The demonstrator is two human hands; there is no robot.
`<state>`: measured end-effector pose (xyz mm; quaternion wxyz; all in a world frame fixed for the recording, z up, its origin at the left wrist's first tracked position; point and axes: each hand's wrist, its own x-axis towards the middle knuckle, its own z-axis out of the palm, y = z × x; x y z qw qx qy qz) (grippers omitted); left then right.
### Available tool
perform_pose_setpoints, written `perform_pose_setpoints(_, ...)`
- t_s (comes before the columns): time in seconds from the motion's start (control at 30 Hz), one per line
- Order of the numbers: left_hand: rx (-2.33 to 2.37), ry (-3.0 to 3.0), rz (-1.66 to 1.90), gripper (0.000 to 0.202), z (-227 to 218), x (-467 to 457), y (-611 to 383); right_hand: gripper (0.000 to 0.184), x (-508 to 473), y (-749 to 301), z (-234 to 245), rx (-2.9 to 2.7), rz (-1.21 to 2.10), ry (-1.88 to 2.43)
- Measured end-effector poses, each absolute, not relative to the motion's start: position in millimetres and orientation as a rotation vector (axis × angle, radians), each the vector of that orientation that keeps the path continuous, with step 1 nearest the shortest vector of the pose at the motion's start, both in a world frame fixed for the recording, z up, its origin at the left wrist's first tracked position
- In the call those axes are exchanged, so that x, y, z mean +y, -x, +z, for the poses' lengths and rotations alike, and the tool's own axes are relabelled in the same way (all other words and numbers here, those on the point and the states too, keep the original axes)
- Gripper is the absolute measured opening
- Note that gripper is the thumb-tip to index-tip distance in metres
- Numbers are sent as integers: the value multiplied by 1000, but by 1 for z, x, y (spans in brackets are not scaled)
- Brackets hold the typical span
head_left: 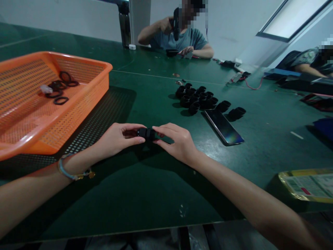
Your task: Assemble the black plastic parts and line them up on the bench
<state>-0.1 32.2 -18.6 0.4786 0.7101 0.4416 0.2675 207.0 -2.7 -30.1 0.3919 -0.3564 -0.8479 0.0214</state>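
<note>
Between both hands, just above the green table, is a black plastic cable gland (146, 133) lying sideways. My left hand (118, 137) pinches its left end between thumb and fingers. At the other end, the thumb and fingertips of my right hand (173, 140) close on the gland. Part of the gland is hidden by the fingertips. Beyond my right hand a cluster of similar black fittings (195, 99) stands on the table. Black ring nuts (61, 100) lie in the orange basket (85, 100) to the left.
A phone (224, 127) lies right of my right hand. A yellow-edged package (307, 185) sits near the right edge. Across the table (151, 201), a person (166, 38) holds a dark power tool beside a dark bottle (125, 27). Another person (309, 59) sits far right.
</note>
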Motion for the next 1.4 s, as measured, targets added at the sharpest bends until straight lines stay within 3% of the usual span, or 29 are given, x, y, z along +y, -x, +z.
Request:
perform_pose_setpoints(1.17,1061,-1722,662,46,-18,32,-1,19,-2,-207,-26,-2232,180,974)
perform_pose_setpoints(1.4,1100,-1732,658,38,-15,32,-1,35,-3,-209,-26,-2243,169,928)
